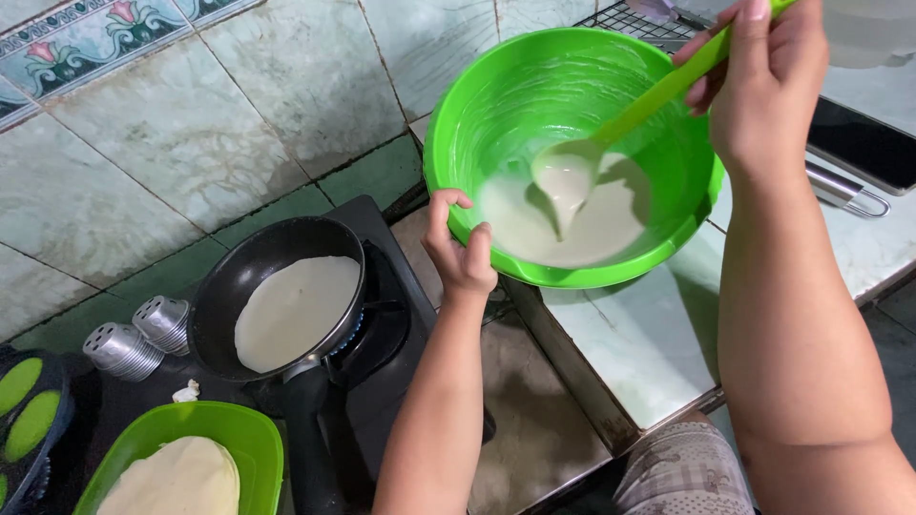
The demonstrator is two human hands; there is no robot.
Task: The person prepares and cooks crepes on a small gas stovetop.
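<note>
Right hand (763,91) pinches ladle (611,133), dripping batter into bowl (458,105) on tabletop (658,334); left hand (460,250) clamps bowl rim, steadying it beside pan (286,305) on stove (391,334).

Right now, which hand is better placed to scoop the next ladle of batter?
Right hand: it grips the green ladle, whose cup sits in the batter. Left hand only grips the green bowl rim.

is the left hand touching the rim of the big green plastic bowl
Touching. The head view shows the left hand gripping the near rim of the big green plastic bowl, thumb hooked inside, fingers outside.
</note>
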